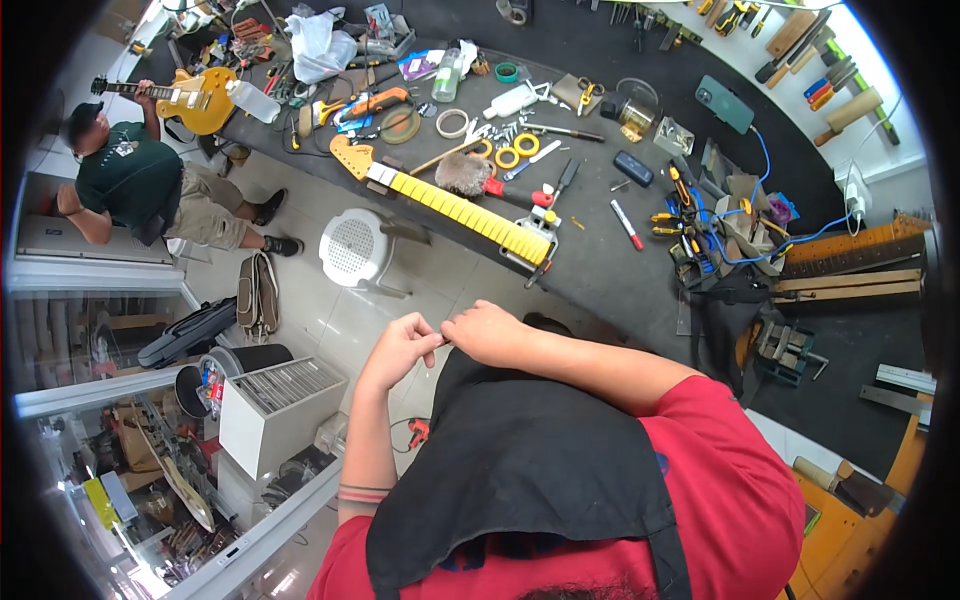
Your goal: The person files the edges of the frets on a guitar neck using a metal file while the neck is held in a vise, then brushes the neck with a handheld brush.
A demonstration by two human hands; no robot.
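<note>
Cluttered workshop space fills the view, with a long dark workbench (600,270) curving from about ten o'clock across the top to three o'clock. On its near edge, around twelve o'clock from the hands, lies a guitar neck (455,205) with a pale yellow fretboard, headstock toward the upper left. Just beside it at one o'clock rests a brush with a red handle (480,180), and rolls of yellow tape (515,150) sit a little beyond. A red marker (627,225) lies toward two o'clock, with pliers with yellow and blue handles (675,220) near it and a blue cable (765,215) looping past them. A teal phone (724,103) lies further up the bench.

Below the bench, at eleven o'clock from the hands, stands a white plastic stool (352,247) on the tiled floor. At nine o'clock a white box with a slatted top (280,410) stands near the person's left elbow.

Both hands meet at the picture's centre, over the top of a black apron (520,450) worn above a red shirt. The left hand (400,345) is curled, its fingertips pinched together and touching the right hand (490,332), which is also closed into a loose fist. Whatever small thing sits between the fingertips is too small to tell.

At ten o'clock, far off, another person in a green shirt (130,175) sits holding a gold electric guitar (195,98).
</note>
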